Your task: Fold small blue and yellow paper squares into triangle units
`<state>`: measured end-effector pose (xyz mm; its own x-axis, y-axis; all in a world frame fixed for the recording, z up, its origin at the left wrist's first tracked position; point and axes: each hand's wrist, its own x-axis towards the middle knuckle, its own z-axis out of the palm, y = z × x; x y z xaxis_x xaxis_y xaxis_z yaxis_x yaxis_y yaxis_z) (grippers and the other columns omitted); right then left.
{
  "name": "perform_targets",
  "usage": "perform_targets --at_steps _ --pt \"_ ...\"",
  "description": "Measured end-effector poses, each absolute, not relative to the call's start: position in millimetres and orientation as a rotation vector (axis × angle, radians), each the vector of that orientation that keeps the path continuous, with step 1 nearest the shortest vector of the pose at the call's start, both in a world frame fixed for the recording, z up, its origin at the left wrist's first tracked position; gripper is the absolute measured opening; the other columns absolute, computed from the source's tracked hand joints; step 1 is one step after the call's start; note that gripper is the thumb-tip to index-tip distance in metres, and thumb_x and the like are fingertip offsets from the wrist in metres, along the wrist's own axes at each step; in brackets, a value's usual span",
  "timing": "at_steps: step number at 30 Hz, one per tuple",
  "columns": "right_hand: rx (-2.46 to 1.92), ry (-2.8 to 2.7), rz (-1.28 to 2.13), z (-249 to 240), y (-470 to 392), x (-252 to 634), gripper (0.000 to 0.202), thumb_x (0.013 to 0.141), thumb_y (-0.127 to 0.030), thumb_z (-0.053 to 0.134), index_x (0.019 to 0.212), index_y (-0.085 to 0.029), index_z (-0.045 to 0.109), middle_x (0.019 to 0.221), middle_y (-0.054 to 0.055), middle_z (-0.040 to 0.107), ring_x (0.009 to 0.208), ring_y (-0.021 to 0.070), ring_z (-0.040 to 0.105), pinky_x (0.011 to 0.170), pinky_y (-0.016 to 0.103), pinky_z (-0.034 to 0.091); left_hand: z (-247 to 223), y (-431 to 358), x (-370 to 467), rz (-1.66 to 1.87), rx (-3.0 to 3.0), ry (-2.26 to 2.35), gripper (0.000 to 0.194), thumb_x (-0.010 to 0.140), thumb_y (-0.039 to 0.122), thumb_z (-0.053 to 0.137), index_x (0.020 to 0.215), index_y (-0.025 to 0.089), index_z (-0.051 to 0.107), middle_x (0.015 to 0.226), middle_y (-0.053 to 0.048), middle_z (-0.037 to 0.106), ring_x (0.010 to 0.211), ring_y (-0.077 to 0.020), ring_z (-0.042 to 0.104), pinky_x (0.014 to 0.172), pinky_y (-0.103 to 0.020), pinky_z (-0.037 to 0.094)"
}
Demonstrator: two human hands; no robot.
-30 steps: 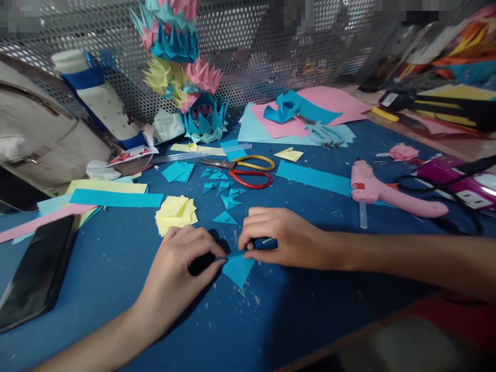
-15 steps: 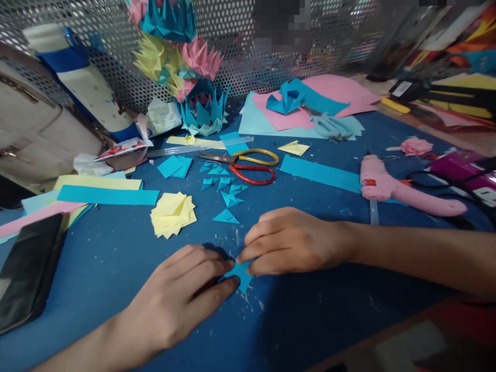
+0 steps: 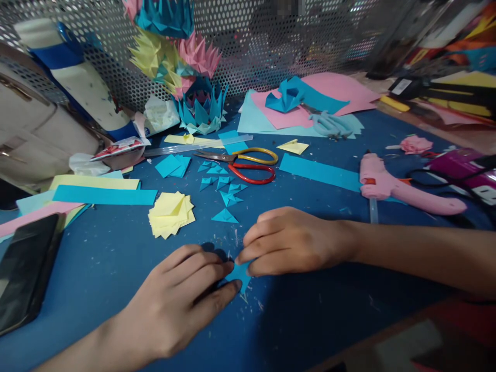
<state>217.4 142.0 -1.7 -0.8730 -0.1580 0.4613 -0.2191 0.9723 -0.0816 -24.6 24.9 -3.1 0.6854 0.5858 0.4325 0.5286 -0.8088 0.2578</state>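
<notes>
A small piece of blue paper [image 3: 241, 273] lies on the blue tabletop between my hands, its edges partly hidden by fingers. My left hand [image 3: 186, 294] pinches it from the left, thumb and fingertips pressed on the paper. From the right, my right hand [image 3: 289, 243] grips its upper edge with thumb and forefinger, the other fingers curled. Just beyond lie several folded blue triangles [image 3: 225, 216]. To their left is a fanned stack of yellow paper squares [image 3: 171, 214], and behind it some blue paper squares [image 3: 173, 166].
Scissors [image 3: 248, 164] with red and yellow handles lie beyond the triangles. A pink glue gun [image 3: 403, 191] rests at right on a blue strip [image 3: 318, 171]. Paper strips [image 3: 104, 195] and a phone [image 3: 29, 268] are at left. A folded-paper tower [image 3: 201, 106] stands behind.
Both hands keep their hold on the blue paper, and the fingers have barely shifted. The view has moved very slightly, so things at left appear a little further left.
</notes>
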Motion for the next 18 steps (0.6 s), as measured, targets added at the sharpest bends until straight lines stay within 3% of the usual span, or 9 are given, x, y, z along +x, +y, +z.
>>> perform_targets --at_steps 18 --pt "0.293 -2.649 0.195 -1.8 142.8 217.1 0.027 0.105 -0.022 0.046 0.096 -0.017 0.071 0.11 -0.001 0.074 0.103 0.0127 0.063 0.074 0.028 0.048 -6.9 21.8 -23.7 0.777 2.867 0.987 0.02 0.102 0.015 0.054 0.108 0.02 0.073 0.107 -0.002 0.074 0.104 -0.0204 0.064 0.093 -0.039 0.044"
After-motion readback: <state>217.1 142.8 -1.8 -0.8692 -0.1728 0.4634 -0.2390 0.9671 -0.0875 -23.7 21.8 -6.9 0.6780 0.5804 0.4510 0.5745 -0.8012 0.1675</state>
